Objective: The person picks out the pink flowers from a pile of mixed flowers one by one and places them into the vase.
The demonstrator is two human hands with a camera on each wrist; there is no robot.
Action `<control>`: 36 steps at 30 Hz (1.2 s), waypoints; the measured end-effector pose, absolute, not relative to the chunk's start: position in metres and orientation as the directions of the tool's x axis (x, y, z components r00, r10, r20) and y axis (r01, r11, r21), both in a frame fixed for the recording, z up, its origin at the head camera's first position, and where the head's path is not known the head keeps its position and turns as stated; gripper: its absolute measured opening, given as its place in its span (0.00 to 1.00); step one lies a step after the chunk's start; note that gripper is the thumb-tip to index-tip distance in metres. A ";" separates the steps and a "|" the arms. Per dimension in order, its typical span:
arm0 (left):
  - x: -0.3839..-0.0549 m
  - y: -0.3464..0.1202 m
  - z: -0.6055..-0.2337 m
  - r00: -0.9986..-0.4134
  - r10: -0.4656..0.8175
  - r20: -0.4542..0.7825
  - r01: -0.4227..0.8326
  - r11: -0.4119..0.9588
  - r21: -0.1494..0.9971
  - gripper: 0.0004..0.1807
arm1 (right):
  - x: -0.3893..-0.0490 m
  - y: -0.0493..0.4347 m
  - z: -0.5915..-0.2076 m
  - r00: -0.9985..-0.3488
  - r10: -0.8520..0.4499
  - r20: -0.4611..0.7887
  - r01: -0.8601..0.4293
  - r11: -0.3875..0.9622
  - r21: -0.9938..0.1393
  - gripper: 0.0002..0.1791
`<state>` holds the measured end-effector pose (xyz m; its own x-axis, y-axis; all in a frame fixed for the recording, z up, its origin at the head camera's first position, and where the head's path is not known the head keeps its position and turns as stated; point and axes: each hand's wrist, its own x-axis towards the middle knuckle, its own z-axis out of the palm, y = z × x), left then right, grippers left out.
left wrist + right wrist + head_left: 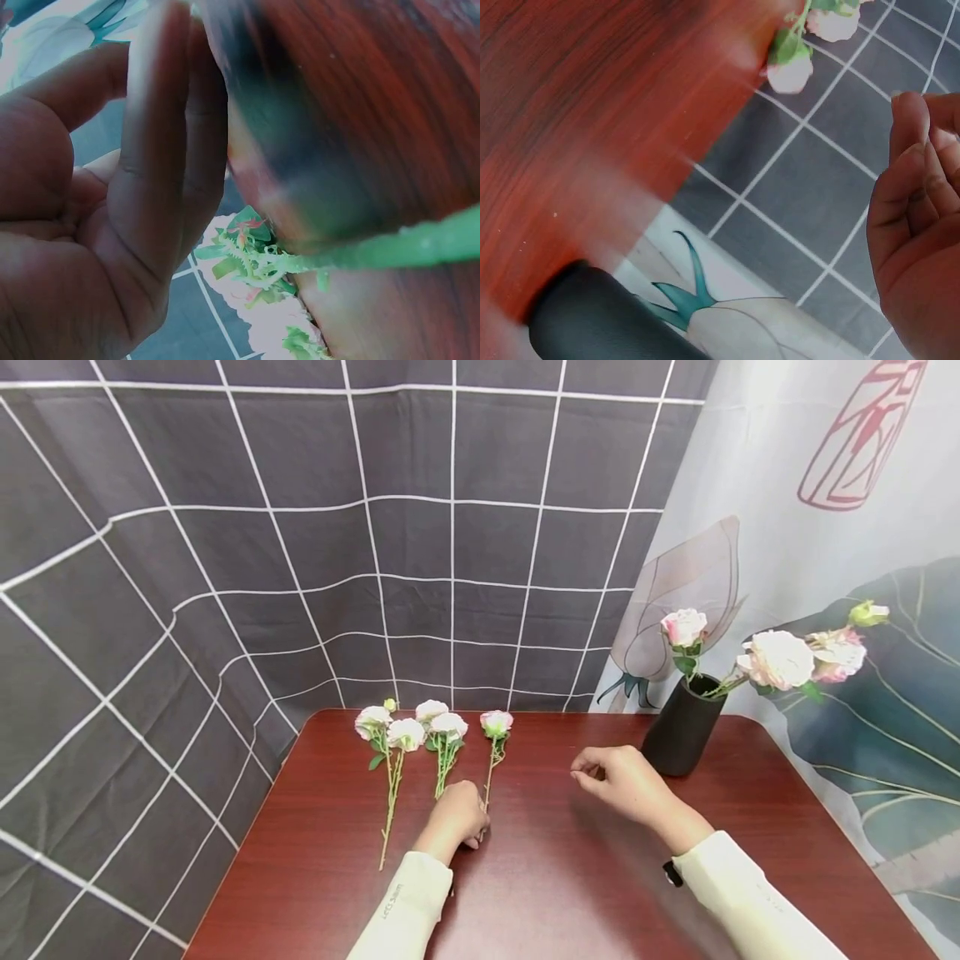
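My left hand (456, 814) is low over the table, its fingertips at the lower stem of a single pink-and-white rose (496, 724), which they appear to pinch. In the left wrist view the fingers of the left hand (142, 187) point down at the wood, and a green stem (405, 244) runs beside them; the fingertips are partly cut off. Left of this rose lie two more stems with pale blooms, a middle one (448, 727) and a left one (406, 735). My right hand (626, 783) hovers left of the black vase (682, 731), fingers loosely curled, holding nothing.
The vase, also in the right wrist view, stands tilted-looking at the table's right back and holds pink-and-white flowers (778, 660) leaning right. Behind the red-brown table (540, 877) hang a dark grid curtain (495, 543) and a white patterned one (765, 493).
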<state>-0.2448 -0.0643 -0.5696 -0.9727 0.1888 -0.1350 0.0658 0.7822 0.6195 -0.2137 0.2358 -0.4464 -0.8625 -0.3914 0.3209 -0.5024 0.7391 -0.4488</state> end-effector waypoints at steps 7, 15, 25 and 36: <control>-0.239 -0.063 -0.550 -0.958 0.226 -0.174 0.043 0.719 0.694 0.21 | -0.207 0.235 -0.444 -0.900 -0.304 0.314 -0.417 0.811 -0.410 0.06; -0.204 -0.053 -0.486 -0.953 0.267 -0.147 0.052 0.616 0.786 0.13 | -0.208 0.233 -0.447 -0.930 -0.216 0.299 -0.341 0.811 -0.475 0.05; -0.199 -0.041 -0.475 -0.955 0.292 -0.044 0.132 0.555 0.821 0.14 | -0.207 0.211 -0.430 -0.931 -0.149 0.332 -0.326 0.746 -0.581 0.03; -0.194 -0.032 -0.474 -0.938 0.346 0.033 0.228 0.540 0.811 0.12 | -0.207 0.192 -0.414 -0.946 -0.076 0.316 -0.290 0.637 -0.715 0.09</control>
<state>-0.1945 -0.0316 -0.4743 -0.9377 0.3459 0.0334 0.2279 0.5396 0.8105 -0.2069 0.1923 -0.4139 -0.9458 -0.0757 0.3158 -0.2896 0.6366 -0.7147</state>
